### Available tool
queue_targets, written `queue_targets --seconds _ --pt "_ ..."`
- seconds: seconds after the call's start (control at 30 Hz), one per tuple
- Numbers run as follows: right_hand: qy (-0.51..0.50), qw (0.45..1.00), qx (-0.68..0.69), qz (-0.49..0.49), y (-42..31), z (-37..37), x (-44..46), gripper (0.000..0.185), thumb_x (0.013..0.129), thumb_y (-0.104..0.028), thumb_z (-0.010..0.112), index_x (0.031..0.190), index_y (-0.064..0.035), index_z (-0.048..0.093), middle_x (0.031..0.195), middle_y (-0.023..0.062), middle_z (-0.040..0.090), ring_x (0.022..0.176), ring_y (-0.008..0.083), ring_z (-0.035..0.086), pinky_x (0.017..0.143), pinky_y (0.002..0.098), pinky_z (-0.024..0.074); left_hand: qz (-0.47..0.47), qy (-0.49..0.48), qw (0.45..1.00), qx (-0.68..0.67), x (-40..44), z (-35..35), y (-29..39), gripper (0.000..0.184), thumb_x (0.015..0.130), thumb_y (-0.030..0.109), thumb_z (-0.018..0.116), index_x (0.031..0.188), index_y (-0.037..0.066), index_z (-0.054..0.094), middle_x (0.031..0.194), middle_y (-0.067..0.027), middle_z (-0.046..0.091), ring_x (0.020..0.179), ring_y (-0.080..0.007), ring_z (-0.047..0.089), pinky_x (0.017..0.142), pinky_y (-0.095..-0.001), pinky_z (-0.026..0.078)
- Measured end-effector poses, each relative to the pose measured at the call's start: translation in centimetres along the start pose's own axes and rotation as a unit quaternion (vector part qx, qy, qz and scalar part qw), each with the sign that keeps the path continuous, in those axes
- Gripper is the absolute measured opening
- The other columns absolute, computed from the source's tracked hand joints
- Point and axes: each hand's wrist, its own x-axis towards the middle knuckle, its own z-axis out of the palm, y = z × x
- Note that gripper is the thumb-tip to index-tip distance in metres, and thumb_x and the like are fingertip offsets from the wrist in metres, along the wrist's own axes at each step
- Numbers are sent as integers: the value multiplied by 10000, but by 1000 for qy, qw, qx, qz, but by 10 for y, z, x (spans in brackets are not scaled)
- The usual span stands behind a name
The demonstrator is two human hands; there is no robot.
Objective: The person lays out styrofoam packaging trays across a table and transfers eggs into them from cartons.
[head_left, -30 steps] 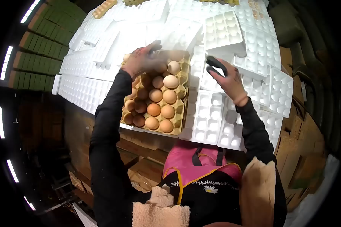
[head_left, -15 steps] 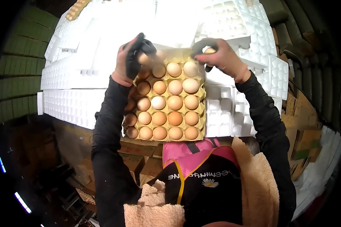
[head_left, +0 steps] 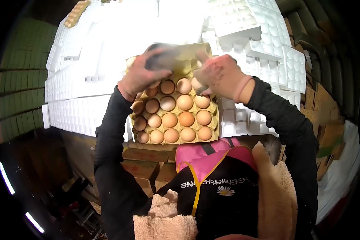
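Note:
A yellowish pulp egg tray (head_left: 216,120) lies in front of me, holding rows of brown and paler eggs (head_left: 185,102). My left hand (head_left: 142,74), in a glove with dark fingers, is over the tray's far left part; its fingers are smeared by motion, so their grip cannot be made out. One pale egg (head_left: 131,62) shows beside that hand's outer edge. Over the far right part, my gloved right hand (head_left: 224,76) has its fingers curled down around an egg (head_left: 197,83). Both hands hide parts of the far rows.
White foam egg trays (head_left: 232,122) lie right of the pulp tray, with stacked ones (head_left: 236,20) farther back. More white foam (head_left: 80,82) covers the left side. A brown carton of eggs (head_left: 77,14) sits far left. Cardboard boxes (head_left: 142,172) stand below the near edge.
Both hands have come lower and nearer over the tray's far rows. The right hand has turned its back upward and moved from beyond the corner onto the eggs. The view has shifted slightly.

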Motion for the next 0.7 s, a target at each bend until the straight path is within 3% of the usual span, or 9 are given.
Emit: queue_targets --seconds 0.03,0.1,0.17,0.2,0.27,0.33,0.43,0.5,0.7 --pt "-40 994 -99 6 -12 0 5 419 711 -478 735 913 -131 614 880 100 638 863 217 644 698 345 517 -20 -93 956 278 3 9 14 599 730 259 789 1269 105 576 1205 -114 606 970 -231 629 777 -319 528" --pt "56 998 -41 4 -1 16 -2 405 737 -424 733 998 -128 638 877 104 651 836 225 652 660 347 519 36 -158 811 562 3 32 23 626 640 340 831 1209 174 631 1229 -147 583 967 -275 622 772 -366 519" --pt "106 941 317 48 31 20 -28 428 776 -357 726 1117 -114 634 898 96 661 781 218 663 601 329 520 97 -162 775 602 13 42 26 589 582 373 839 1125 204 684 1279 -150 545 951 -280 621 785 -390 511" --pt "149 847 509 33 45 29 -45 460 810 -404 672 1148 -97 613 991 124 629 773 223 657 611 334 531 95 -177 765 612 16 44 32 548 579 377 835 1079 200 698 1286 -141 538 945 -272 622 783 -390 510" --pt "190 490 850 -48 71 47 -85 547 879 -499 564 1210 -63 570 1178 182 566 759 234 644 630 346 552 78 -207 768 601 20 48 46 487 578 381 832 1011 190 719 1281 -130 531 947 -266 623 791 -390 508" --pt "229 355 903 -75 107 63 -125 592 913 -544 517 1239 -51 551 1252 198 543 754 236 641 626 346 557 51 -225 820 525 27 46 62 479 583 371 840 1004 170 731 1266 -126 522 985 -275 618 841 -384 503" --pt "400 335 852 40 197 103 -203 571 908 -536 538 1232 -66 555 1194 161 573 761 228 650 585 328 542 28 -185 958 220 55 60 86 550 590 335 859 1067 97 722 1246 -119 497 1043 -268 609 919 -346 485" --pt "486 313 808 114 273 135 -251 557 906 -531 551 1228 -76 557 1156 137 592 765 223 656 558 316 532 9 -155 988 1 84 114 101 597 587 300 871 1096 39 699 1244 -126 482 1047 -246 597 890 -318 488" --pt "578 391 630 341 382 160 -306 521 886 -454 641 1238 -76 573 1033 72 641 766 220 685 528 275 536 209 -292 915 185 269 342 92 603 626 372 842 1123 67 689 1249 -160 522 1041 -268 589 875 -359 485"
